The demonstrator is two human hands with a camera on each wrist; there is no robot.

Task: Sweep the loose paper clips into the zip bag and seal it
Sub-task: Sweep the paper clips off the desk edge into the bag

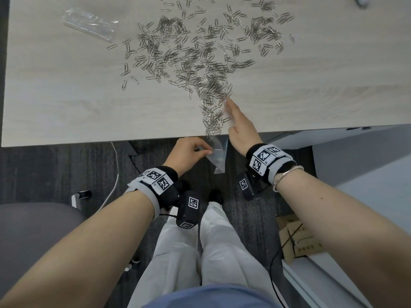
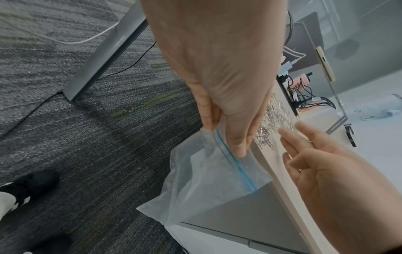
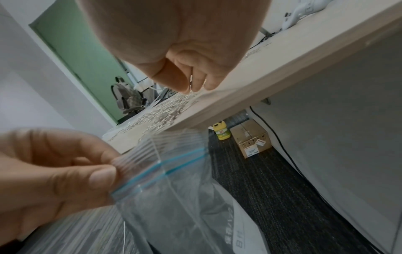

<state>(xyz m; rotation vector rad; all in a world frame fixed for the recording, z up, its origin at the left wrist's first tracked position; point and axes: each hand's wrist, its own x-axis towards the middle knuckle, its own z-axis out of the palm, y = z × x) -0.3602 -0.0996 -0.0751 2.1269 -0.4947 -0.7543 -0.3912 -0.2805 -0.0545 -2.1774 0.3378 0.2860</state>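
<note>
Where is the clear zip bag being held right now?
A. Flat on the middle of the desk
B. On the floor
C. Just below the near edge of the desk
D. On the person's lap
C: the left hand pinches the zip bag by its top so it hangs just under the desk edge, below the trail of paper clips.

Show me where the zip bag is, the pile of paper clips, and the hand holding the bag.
zip bag (image 2: 217, 173), left wrist view, clear wall below the blue zip.
paper clips (image 1: 200, 56), head view, middle of the pile.
left hand (image 1: 188, 153), head view, back of the hand.
</note>
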